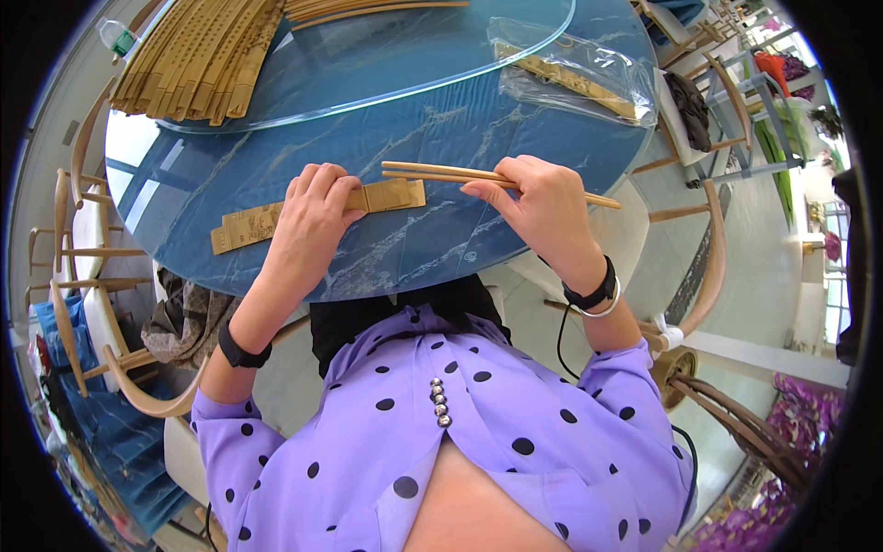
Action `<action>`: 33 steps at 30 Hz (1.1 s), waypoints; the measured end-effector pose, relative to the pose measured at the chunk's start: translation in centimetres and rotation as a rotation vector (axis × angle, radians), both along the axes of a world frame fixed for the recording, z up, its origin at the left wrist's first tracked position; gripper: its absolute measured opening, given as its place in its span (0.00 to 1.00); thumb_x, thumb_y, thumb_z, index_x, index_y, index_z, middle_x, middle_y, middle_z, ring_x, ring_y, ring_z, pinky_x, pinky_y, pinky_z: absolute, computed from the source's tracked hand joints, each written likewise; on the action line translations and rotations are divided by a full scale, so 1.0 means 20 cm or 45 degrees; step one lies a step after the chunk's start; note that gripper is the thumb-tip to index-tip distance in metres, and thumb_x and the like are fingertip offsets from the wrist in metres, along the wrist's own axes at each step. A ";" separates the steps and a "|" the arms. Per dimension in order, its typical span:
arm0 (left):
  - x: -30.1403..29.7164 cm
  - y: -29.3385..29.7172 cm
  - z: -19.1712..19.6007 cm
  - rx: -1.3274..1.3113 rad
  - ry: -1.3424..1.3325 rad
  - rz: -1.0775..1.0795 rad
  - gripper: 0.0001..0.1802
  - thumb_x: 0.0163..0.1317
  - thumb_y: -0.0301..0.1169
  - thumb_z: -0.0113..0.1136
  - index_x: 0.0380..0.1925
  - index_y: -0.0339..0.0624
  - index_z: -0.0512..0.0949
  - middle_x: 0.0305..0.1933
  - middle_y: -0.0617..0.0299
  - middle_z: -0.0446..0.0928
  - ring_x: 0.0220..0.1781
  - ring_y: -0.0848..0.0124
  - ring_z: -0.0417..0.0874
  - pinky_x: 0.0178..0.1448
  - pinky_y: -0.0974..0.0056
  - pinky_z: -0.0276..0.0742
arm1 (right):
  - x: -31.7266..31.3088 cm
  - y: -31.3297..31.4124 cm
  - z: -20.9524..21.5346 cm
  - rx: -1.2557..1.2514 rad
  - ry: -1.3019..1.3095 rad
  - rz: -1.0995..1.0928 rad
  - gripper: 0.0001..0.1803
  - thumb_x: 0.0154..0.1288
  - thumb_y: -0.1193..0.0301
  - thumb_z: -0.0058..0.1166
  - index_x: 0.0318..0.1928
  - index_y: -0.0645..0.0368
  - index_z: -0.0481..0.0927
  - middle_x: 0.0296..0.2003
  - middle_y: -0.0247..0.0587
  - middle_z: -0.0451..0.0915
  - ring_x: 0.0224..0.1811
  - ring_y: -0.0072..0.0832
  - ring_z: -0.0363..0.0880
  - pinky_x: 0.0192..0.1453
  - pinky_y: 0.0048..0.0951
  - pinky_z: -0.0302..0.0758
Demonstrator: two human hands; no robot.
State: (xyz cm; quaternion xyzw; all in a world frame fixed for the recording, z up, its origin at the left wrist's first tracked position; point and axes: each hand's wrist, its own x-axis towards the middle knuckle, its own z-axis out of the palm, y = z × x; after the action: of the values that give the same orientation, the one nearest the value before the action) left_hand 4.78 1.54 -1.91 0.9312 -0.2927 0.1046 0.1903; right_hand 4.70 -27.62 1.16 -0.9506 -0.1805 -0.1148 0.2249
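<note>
At the middle of the frame her left hand [313,216] presses flat on a paper sleeve [317,213] on the blue table [441,129] while the right hand [543,207] pinches a pair of chopsticks [441,172] just above its open end, apparently mid-sleeving, so the tips need lining up with that mouth.

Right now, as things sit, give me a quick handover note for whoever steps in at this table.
Left hand: flat on a tan paper sleeve lying on the blue marble-look table, pinning it down.
Right hand: pinching a pair of wooden chopsticks just above the table, tips pointing toward the sleeve's open end.
Done: a large stack of sleeved sets rests on the glass turntable at far left.
Left: this pair is not yet in its sleeve. A clear plastic bag holding more sleeves lies at far right.
</note>
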 end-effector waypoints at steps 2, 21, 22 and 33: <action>-0.02 0.00 0.01 -0.019 -0.030 0.021 0.18 0.56 0.26 0.69 0.47 0.37 0.77 0.49 0.57 0.74 0.54 0.57 0.75 0.60 0.54 0.72 | 0.01 0.00 -0.03 0.010 -0.112 0.047 0.27 0.62 0.48 0.67 0.23 0.59 0.78 0.18 0.41 0.72 0.19 0.38 0.71 0.24 0.37 0.65; -0.19 -0.11 0.16 -0.467 0.350 -0.023 0.08 0.71 0.27 0.58 0.46 0.34 0.80 0.39 0.54 0.77 0.43 0.58 0.77 0.50 0.60 0.74 | -0.07 0.04 -0.01 -0.249 -0.588 0.463 0.25 0.60 0.45 0.64 0.27 0.53 0.72 0.22 0.31 0.64 0.23 0.26 0.70 0.27 0.27 0.66; -0.22 -0.11 0.15 -0.496 0.454 0.002 0.08 0.71 0.27 0.58 0.43 0.33 0.80 0.37 0.54 0.77 0.39 0.58 0.77 0.46 0.61 0.74 | -0.07 0.05 -0.01 -0.228 -0.586 0.495 0.25 0.61 0.45 0.64 0.28 0.53 0.72 0.23 0.31 0.63 0.23 0.25 0.69 0.27 0.27 0.66; -0.32 -0.12 0.04 -1.327 1.283 0.212 0.20 0.82 0.38 0.47 0.35 0.34 0.79 0.20 0.77 0.62 0.20 0.88 0.54 0.24 0.75 0.47 | -0.06 0.10 0.04 -0.260 -0.697 0.624 0.25 0.62 0.48 0.61 0.22 0.55 0.73 0.23 0.31 0.68 0.25 0.25 0.70 0.30 0.26 0.66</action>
State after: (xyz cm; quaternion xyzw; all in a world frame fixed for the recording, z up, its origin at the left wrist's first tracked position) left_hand -1.72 -0.77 -1.17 0.6738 -0.0099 -0.1969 0.7121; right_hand 3.43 -25.52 2.05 -0.8309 -0.4662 -0.2889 0.0933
